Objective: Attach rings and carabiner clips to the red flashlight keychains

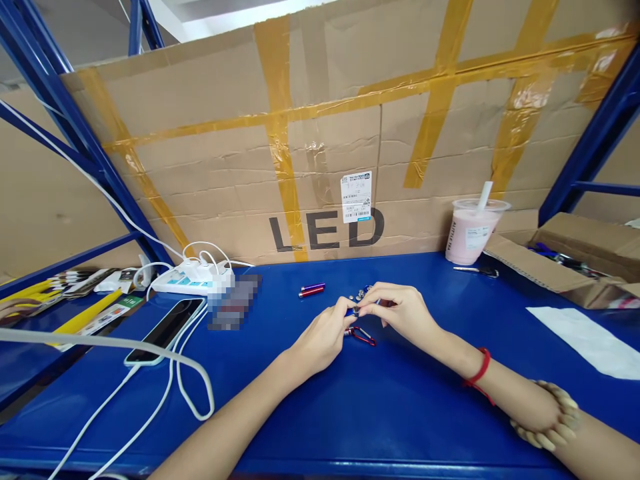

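A large cardboard panel point(210, 183), printed LED and crossed with amber tape point(281, 157), stands behind the blue tabletop point(400, 413); a white label point(357, 197) (it covers the top of the D) is stuck on it. At left, a phone point(167, 330) lies near a power strip point(195, 283), among white cables point(100, 339). At right, a key point(487, 272) lies beside a lidded pink drink point(465, 240), near an open box point(575, 280).

The large black lettering point(323, 230) "LED" is legible, printed upright on the cardboard point(210, 180). A white sticker point(357, 197) just above it, partly over the "D", bears barcodes and small print; wording not legible. Dark lettering point(453, 235) runs down the side of the plastic cup point(461, 250), too small to read with certainty. Print on the cup's white label point(478, 237) cannot be read.
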